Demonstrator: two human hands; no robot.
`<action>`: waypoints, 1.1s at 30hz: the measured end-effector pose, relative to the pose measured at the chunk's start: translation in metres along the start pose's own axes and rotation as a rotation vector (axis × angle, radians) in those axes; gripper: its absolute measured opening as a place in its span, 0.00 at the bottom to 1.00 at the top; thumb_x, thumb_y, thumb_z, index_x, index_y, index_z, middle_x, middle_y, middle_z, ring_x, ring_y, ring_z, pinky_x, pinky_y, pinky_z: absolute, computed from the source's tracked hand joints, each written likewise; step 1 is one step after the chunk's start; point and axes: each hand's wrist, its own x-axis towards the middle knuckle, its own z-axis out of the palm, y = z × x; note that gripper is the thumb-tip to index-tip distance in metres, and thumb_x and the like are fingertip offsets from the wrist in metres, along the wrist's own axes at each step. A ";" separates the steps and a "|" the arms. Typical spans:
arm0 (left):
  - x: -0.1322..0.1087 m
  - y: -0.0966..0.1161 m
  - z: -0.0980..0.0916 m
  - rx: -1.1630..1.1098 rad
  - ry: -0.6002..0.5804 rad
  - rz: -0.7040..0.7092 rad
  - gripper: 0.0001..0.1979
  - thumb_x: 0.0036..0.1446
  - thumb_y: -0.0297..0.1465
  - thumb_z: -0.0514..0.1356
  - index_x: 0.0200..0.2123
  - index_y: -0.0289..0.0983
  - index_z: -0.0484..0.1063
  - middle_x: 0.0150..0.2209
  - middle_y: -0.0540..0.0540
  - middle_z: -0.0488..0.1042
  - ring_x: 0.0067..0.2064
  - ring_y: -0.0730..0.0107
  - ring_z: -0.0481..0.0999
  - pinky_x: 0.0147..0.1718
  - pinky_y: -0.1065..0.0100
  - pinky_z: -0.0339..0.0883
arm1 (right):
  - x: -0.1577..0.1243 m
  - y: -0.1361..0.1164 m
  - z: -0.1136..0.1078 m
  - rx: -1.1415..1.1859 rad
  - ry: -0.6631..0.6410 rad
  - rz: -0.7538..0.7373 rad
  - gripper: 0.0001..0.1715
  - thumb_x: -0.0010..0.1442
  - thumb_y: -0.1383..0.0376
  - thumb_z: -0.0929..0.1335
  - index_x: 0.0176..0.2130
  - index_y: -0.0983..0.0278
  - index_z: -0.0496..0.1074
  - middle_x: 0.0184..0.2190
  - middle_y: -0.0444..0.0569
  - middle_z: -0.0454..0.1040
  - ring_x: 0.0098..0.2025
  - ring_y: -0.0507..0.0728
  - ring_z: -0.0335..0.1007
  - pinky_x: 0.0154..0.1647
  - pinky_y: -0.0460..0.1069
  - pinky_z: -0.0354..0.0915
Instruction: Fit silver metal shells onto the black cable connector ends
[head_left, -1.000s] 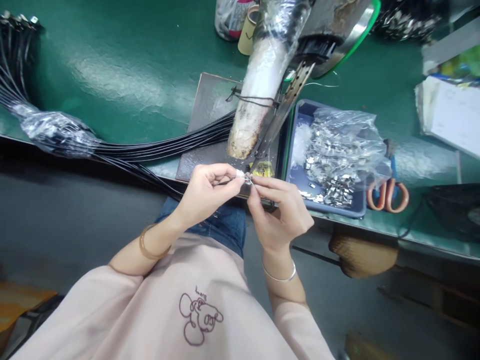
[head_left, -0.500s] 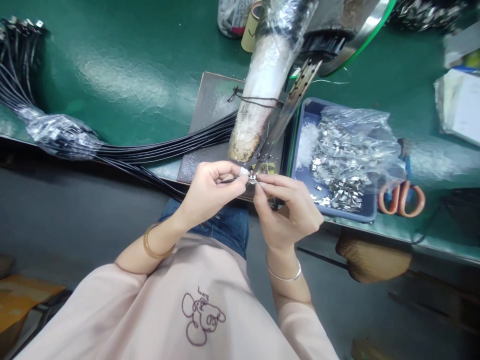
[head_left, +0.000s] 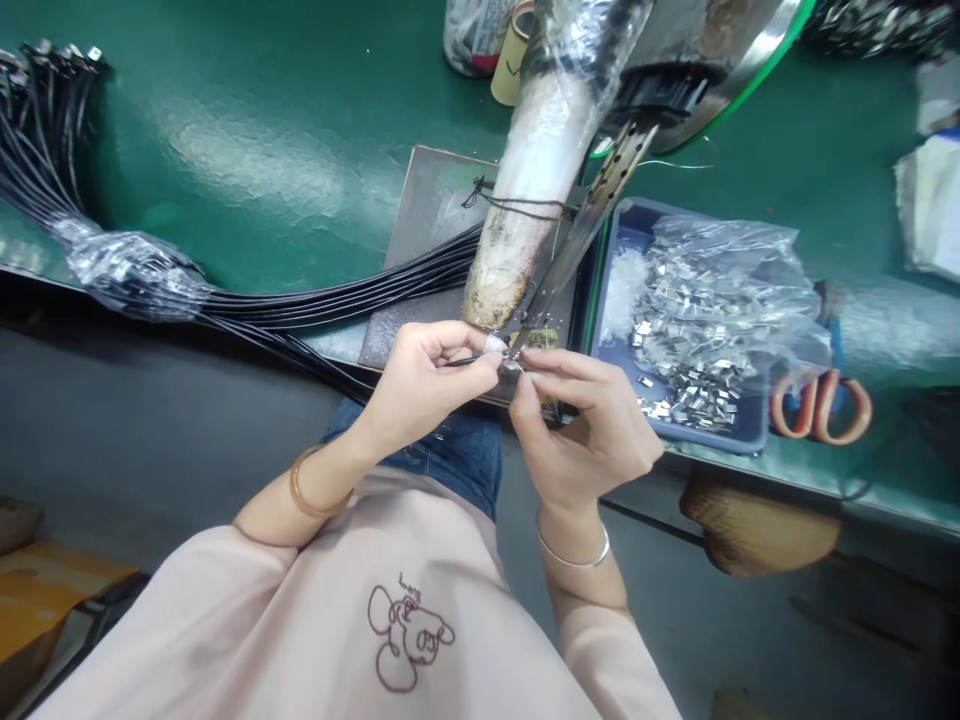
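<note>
I judge it best to steady my left hand (head_left: pixel 420 385), fingers pinched shut on the black cable (head_left: pixel 461 362), while my right hand (head_left: pixel 585 430), fingers closed on the small metal clip (head_left: pixel 511 371), lines it squarely against the cable's tip, just off the desk (head_left: pixel 300 150) edge.

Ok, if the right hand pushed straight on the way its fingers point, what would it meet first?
Likely the left hand, which pinches a black wire: the right hand, pinching a metal clip, points up-left at its fingertips, nearly touching.
</note>
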 end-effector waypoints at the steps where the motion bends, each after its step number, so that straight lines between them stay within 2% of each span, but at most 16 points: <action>1: 0.000 0.000 0.000 0.001 -0.004 -0.004 0.11 0.46 0.34 0.70 0.23 0.33 0.75 0.17 0.55 0.63 0.21 0.83 0.55 0.19 0.75 0.50 | -0.001 0.001 0.000 0.000 -0.004 0.002 0.10 0.57 0.74 0.73 0.35 0.60 0.73 0.36 0.44 0.83 0.38 0.55 0.81 0.40 0.51 0.77; 10: -0.003 -0.006 0.001 0.017 0.009 0.028 0.06 0.49 0.29 0.66 0.25 0.33 0.73 0.16 0.58 0.55 0.19 0.83 0.50 0.18 0.75 0.45 | -0.001 0.002 0.000 -0.040 -0.015 -0.016 0.10 0.58 0.73 0.73 0.37 0.59 0.74 0.36 0.43 0.82 0.37 0.54 0.81 0.41 0.50 0.77; 18: -0.003 -0.004 0.001 0.022 0.016 0.021 0.08 0.49 0.32 0.67 0.25 0.33 0.74 0.17 0.57 0.57 0.20 0.83 0.51 0.18 0.74 0.47 | 0.004 -0.003 -0.002 -0.081 -0.020 -0.023 0.11 0.57 0.74 0.74 0.36 0.58 0.75 0.36 0.44 0.82 0.37 0.54 0.81 0.41 0.51 0.78; 24: 0.000 -0.004 -0.002 0.013 -0.043 0.015 0.07 0.48 0.31 0.67 0.24 0.33 0.74 0.17 0.57 0.56 0.21 0.82 0.51 0.20 0.73 0.47 | -0.002 -0.001 -0.004 -0.066 -0.038 -0.050 0.11 0.56 0.74 0.74 0.34 0.60 0.72 0.36 0.45 0.83 0.37 0.54 0.81 0.39 0.49 0.77; 29: -0.003 -0.005 -0.003 0.019 -0.065 -0.022 0.06 0.48 0.30 0.65 0.25 0.34 0.73 0.17 0.58 0.52 0.21 0.82 0.48 0.21 0.73 0.44 | -0.005 -0.001 -0.006 -0.007 -0.041 0.025 0.09 0.58 0.73 0.73 0.36 0.59 0.73 0.36 0.45 0.83 0.38 0.55 0.82 0.39 0.50 0.77; 31: -0.005 -0.005 -0.002 0.004 -0.067 -0.032 0.06 0.48 0.30 0.65 0.25 0.34 0.72 0.17 0.59 0.51 0.21 0.82 0.47 0.21 0.73 0.44 | -0.005 -0.002 -0.009 0.054 0.010 0.078 0.10 0.59 0.73 0.72 0.39 0.59 0.75 0.34 0.44 0.82 0.34 0.54 0.81 0.34 0.48 0.76; 33: -0.007 -0.006 -0.002 0.000 -0.077 -0.019 0.05 0.48 0.29 0.64 0.26 0.34 0.72 0.17 0.58 0.51 0.21 0.82 0.47 0.21 0.73 0.44 | -0.005 -0.003 -0.013 0.125 0.130 0.116 0.10 0.61 0.71 0.72 0.42 0.58 0.77 0.29 0.41 0.79 0.25 0.51 0.77 0.22 0.45 0.70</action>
